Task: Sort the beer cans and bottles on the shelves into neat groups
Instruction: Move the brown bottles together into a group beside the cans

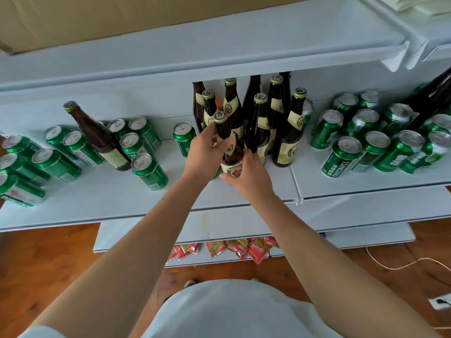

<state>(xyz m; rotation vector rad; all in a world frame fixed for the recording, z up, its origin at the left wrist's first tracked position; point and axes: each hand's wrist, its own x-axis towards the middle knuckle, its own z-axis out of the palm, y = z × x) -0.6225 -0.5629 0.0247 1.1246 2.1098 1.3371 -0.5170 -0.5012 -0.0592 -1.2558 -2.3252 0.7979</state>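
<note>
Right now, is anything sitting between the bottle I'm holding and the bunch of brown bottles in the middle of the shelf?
Nothing visible does. The held bottle, in the left hand and right hand, already stands at the front of the bottle cluster. One green can stands just left of it, off that path.

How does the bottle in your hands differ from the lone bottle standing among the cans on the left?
The held bottle is gripped by the left hand and right hand; the lone bottle stands untouched. The held bottle sits beside the bottle cluster; the lone bottle stands among green cans. The held bottle's label shows a round emblem; the lone bottle's looks plain. Both are brown, capped glass.
</note>
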